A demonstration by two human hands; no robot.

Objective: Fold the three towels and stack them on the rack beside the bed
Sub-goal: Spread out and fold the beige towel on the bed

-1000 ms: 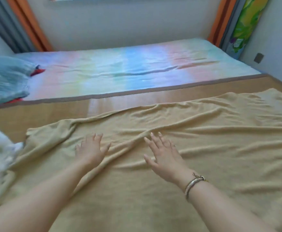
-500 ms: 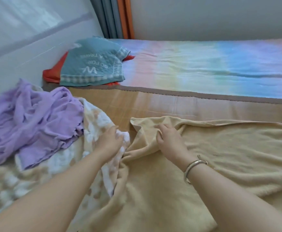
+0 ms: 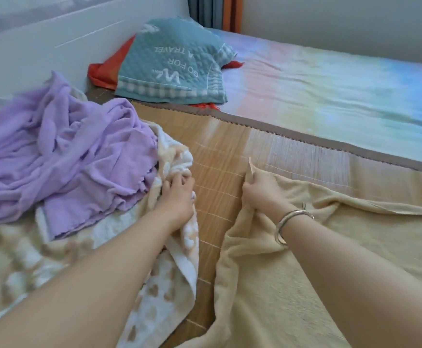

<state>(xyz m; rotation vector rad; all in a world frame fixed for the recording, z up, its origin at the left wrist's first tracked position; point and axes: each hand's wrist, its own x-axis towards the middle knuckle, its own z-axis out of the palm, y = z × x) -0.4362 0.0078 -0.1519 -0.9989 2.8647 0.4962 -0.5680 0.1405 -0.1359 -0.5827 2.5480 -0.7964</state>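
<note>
Right hand (image 3: pixel 261 190) is pinching a plain tan towel (image 3: pixel 305 272); left hand (image 3: pixel 177 197) is gripping a cream towel (image 3: pixel 169 285) showing tan spots, beside a lilac towel (image 3: pixel 67 151).

The right hand (image 3: pixel 260 190) now pinches the corner of the tan towel (image 3: pixel 305 272) and lifts it off the bamboo mat (image 3: pixel 217 156). The left hand (image 3: pixel 177 197) now grips the spotted towel (image 3: pixel 169 285), and a strip of mat separates the 2 towels.
</note>
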